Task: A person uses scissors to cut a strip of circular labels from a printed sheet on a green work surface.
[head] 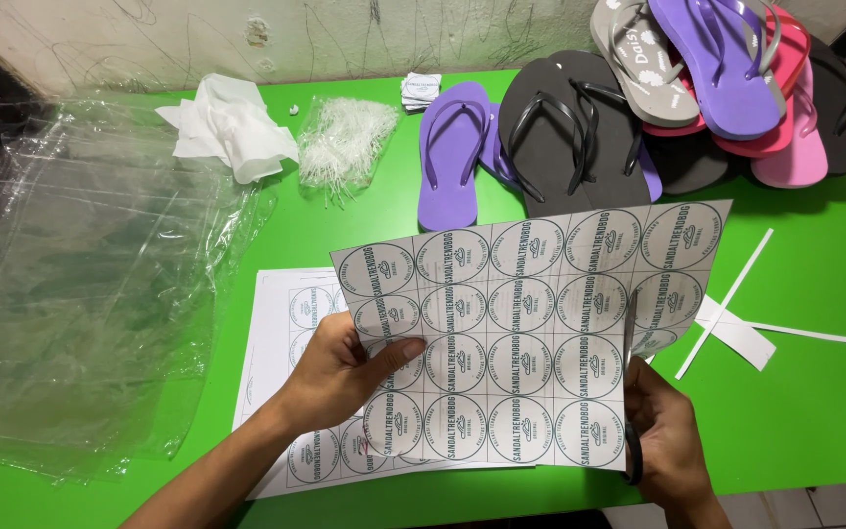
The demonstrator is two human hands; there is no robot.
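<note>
- Head view: left hand (340, 377) pinches the round-label sticker sheet (531, 333) at its left edge, keeping it raised and flat.
- Right hand (663, 441), closed on dark scissors (633, 456), meets the sheet's lower right edge.
- Beyond the grip: flip-flops (580, 127); leftward, clear plastic bags (80, 284).

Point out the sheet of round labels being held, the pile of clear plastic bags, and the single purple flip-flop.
Grey sheet of round labels (531, 323): head view, sheet middle.
Pile of clear plastic bags (80, 284): head view, pile centre.
Purple flip-flop (450, 162): head view, its sole.
</note>
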